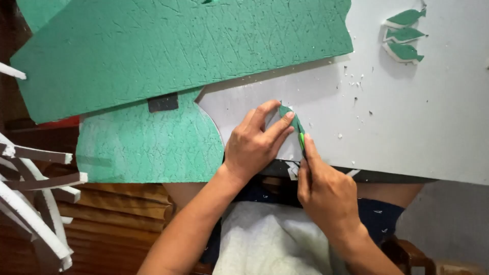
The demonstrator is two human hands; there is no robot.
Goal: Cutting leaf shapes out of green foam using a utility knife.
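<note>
My left hand (253, 144) presses a small green leaf-shaped foam piece (291, 118) flat against the grey board (407, 117), fingertips on its upper end. My right hand (326, 191) grips a green-handled craft knife (302, 140), its blade at the lower edge of the leaf piece. Both hands meet near the board's front edge, above my lap.
A large green foam sheet (173, 51) lies across the top, a second rounded green sheet (147, 142) below it at left. Three cut green leaf pieces (404, 35) rest at the board's top right. White curved foam strips (35, 203) are piled at the left. Small foam crumbs dot the board.
</note>
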